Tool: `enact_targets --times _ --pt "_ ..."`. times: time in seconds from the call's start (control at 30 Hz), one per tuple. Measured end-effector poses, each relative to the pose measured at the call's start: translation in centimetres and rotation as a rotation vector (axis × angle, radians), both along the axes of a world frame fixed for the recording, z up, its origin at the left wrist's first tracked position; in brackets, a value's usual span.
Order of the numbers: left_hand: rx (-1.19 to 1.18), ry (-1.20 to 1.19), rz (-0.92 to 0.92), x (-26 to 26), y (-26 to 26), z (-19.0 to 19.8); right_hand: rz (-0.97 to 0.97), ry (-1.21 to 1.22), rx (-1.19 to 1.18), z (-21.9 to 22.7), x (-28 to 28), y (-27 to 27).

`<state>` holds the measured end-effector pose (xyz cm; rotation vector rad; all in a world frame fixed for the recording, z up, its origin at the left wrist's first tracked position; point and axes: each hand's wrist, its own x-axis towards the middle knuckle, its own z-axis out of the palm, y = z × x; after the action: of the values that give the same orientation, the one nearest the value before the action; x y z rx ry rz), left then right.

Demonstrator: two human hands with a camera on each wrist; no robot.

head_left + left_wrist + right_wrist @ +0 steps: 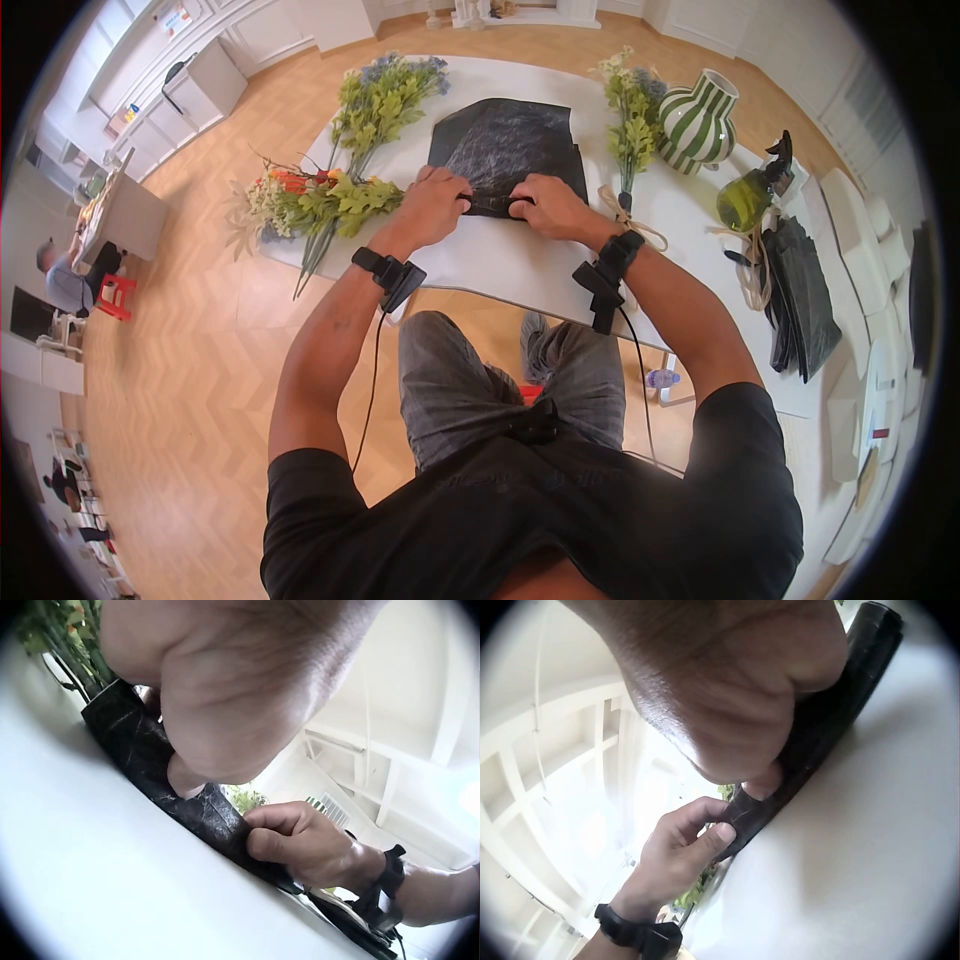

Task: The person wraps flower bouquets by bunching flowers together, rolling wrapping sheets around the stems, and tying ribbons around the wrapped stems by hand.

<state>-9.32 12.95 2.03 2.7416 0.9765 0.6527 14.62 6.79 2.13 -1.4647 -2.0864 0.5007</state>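
Note:
A black crinkled sheet (510,145) lies on the white table, its near edge rolled or folded into a thick band. My left hand (430,208) pinches the left part of that band, thumb on the near side. On the right part of the band, my right hand (555,208) grips with thumb and curled fingers. In the left wrist view the black band (217,821) runs diagonally, with the right hand (300,844) holding it further along. The right wrist view shows the band (817,735) as a rolled tube, with the left hand (675,855) pinching it.
Flower bunches (380,110) and orange-and-white flowers (325,200) lie left on the table (480,260). To the right are a tied bunch (630,130), a green-striped vase (697,122), a green spray bottle (745,200) and folded black material (800,290).

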Motion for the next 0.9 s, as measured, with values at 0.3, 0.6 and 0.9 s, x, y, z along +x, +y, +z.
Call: enact_targets --times 0.3,0.6,0.9 --pt "-0.279 0.141 0.134 -0.6 1.0 2.8 0.071 0.02 0.057 -0.2 0.3 0.0" --pt "-0.086 0.202 0.038 -0.7 1.0 1.8 0.074 0.009 0.008 -0.3 0.5 0.3" --pt "0.103 0.152 -0.032 0.1 0.3 0.3 -0.015 0.186 -0.126 0.6 0.2 0.0"
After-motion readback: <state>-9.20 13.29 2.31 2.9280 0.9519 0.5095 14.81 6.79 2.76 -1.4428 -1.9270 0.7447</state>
